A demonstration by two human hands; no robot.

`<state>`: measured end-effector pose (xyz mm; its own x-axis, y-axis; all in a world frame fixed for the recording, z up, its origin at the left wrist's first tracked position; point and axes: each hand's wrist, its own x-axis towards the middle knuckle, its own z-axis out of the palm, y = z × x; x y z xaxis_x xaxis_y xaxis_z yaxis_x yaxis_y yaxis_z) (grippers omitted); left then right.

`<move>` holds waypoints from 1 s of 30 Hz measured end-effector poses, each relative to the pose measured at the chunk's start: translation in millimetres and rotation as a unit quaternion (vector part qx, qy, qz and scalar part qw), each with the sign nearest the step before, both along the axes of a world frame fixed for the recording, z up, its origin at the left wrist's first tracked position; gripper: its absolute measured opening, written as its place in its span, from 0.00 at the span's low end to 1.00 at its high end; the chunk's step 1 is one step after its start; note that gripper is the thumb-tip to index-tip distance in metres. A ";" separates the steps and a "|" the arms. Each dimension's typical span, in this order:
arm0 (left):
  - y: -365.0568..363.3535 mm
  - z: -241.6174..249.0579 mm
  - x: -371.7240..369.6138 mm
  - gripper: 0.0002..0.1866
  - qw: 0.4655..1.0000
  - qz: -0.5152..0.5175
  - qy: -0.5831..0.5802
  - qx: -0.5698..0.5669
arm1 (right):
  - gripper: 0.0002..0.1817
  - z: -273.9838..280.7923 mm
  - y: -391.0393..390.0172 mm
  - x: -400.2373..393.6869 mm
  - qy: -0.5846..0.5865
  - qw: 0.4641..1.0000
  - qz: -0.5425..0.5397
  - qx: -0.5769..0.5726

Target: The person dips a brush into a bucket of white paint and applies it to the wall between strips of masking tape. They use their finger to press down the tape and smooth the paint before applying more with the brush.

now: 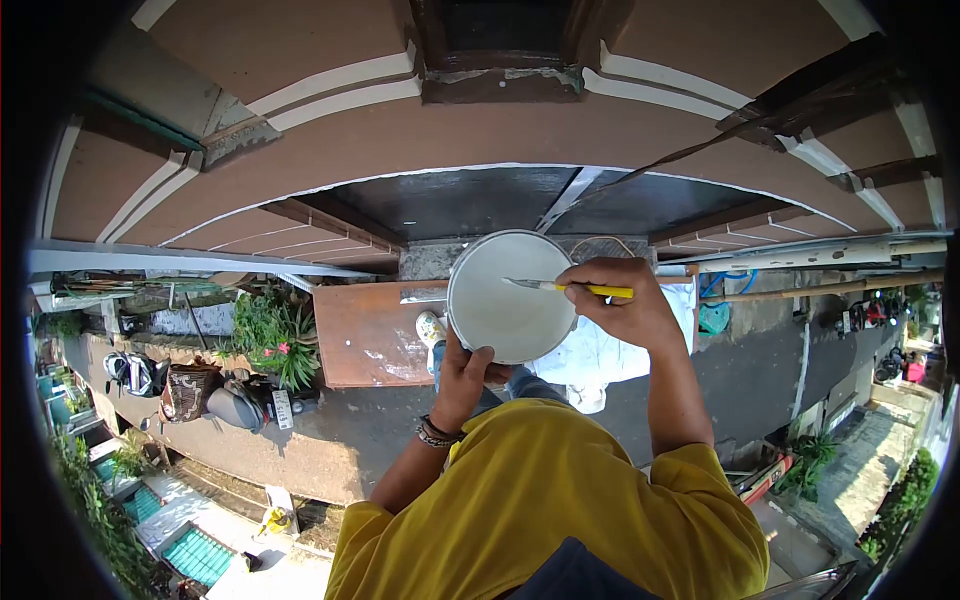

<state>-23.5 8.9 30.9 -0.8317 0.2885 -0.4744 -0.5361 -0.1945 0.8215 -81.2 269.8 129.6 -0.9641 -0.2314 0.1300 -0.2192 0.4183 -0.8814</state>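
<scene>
A round white paint bucket (540, 340) is in front of my chest, its mouth facing up toward the camera and its inside pale white. My left hand (464, 374) grips the bucket at its near left side, thumb against the rim and the other fingers partly hidden beneath. Between the fingers of my right hand (625, 308) is a small paintbrush (598, 291) with a yellow handle. Its thin tip points left and overlaps the middle of the bucket's mouth.
Below is a brown board platform (370, 335), with a shoe (430, 328) on it and a white cloth (610, 365) at right. A brown wall (480, 140) with white trim rises ahead. Parked motorcycles (240, 400) and flowering plants (275, 340) are at left; a bamboo pole (840, 287) extends right.
</scene>
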 end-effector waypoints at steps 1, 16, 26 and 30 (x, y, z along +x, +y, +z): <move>2.7 -0.3 -0.2 0.29 1.000 -0.003 0.002 0.006 | 0.09 -13.7 -12.6 0.2 0.033 0.997 -0.015 0.064; 10.6 -8.5 9.0 0.45 0.997 -0.058 0.056 -0.013 | 0.15 -101.3 -60.6 -17.5 -0.033 0.929 -0.037 0.366; 9.7 -3.8 4.3 0.46 0.998 -0.046 0.039 0.002 | 0.13 -90.2 -51.3 -17.5 0.006 0.977 -0.097 0.190; 7.8 -0.4 0.5 0.46 0.999 -0.033 0.023 0.011 | 0.11 -52.0 -36.8 2.5 -0.099 0.977 -0.171 -0.078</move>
<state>-23.0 16.7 30.5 -0.8307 0.3545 -0.4292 -0.5107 -0.1784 0.8411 -78.7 233.0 77.5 -0.9914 0.1168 -0.0594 0.0918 0.2951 -0.9511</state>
